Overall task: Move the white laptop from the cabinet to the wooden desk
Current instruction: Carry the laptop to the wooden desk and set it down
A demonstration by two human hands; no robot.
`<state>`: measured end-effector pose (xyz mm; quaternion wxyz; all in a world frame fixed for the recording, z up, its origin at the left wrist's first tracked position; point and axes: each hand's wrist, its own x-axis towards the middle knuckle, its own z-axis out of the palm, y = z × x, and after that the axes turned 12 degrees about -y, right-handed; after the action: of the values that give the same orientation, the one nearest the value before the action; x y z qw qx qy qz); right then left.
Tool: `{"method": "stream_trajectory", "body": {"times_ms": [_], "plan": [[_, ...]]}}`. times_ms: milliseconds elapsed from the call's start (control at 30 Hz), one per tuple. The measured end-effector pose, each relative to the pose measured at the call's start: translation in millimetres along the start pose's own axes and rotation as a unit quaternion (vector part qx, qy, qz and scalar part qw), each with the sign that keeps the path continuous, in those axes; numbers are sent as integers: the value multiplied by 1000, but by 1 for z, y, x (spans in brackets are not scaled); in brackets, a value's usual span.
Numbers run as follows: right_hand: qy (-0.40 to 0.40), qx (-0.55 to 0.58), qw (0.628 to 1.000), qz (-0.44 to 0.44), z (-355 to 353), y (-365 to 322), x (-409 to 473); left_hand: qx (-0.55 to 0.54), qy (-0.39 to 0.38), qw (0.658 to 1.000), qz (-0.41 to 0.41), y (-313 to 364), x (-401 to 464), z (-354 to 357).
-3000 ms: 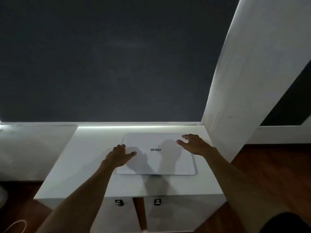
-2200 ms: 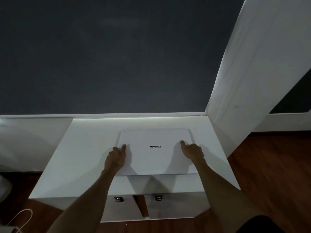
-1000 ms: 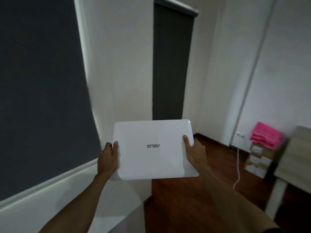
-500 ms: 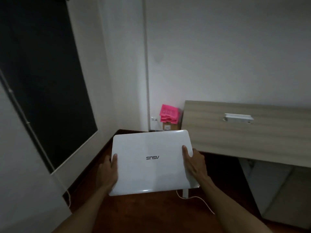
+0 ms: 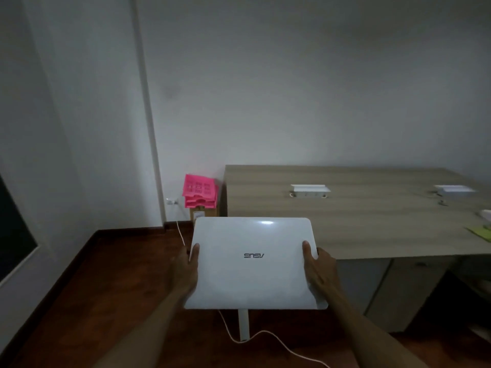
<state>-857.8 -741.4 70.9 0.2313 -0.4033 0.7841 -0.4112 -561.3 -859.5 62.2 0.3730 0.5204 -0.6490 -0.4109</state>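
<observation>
The white laptop (image 5: 252, 264) is closed, lid up with its logo upside down to me, and hangs in the air in front of me. My left hand (image 5: 187, 269) grips its left edge, thumb on top. My right hand (image 5: 318, 272) grips its right edge the same way. The wooden desk (image 5: 372, 224) stretches from the centre to the right; the laptop's far edge overlaps the desk's near left corner in view. The cabinet is out of sight.
On the desk are two white socket boxes (image 5: 310, 190) (image 5: 454, 191) and yellow-green paper (image 5: 482, 232) at the right edge. Pink trays (image 5: 199, 191) are stacked on boxes by the wall. A white cable (image 5: 265, 338) trails over the dark wood floor near a desk leg (image 5: 243, 325).
Both hands lifted the laptop off the cabinet and carried it while I turned right. Since half a second ago the desk has come closer and more central.
</observation>
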Motion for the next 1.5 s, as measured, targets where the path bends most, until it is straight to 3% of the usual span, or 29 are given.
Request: {"method": "stream_trajectory", "body": {"times_ms": [300, 533, 800, 1233, 1500], "plan": [[34, 7, 999, 20, 17, 27, 132, 104, -31, 994, -4, -24, 140, 56], [-6, 13, 999, 33, 38, 45, 284, 131, -20, 991, -19, -38, 255, 113], [-82, -15, 995, 58, 64, 63, 439, 116, -2, 988, -99, -53, 360, 173], [-109, -59, 979, 163, 119, 116, 562, 92, -42, 978, -180, -111, 488, 246], [-132, -86, 965, 208, 141, 137, 599, 226, -34, 958, -174, -178, 529, 280]]}}
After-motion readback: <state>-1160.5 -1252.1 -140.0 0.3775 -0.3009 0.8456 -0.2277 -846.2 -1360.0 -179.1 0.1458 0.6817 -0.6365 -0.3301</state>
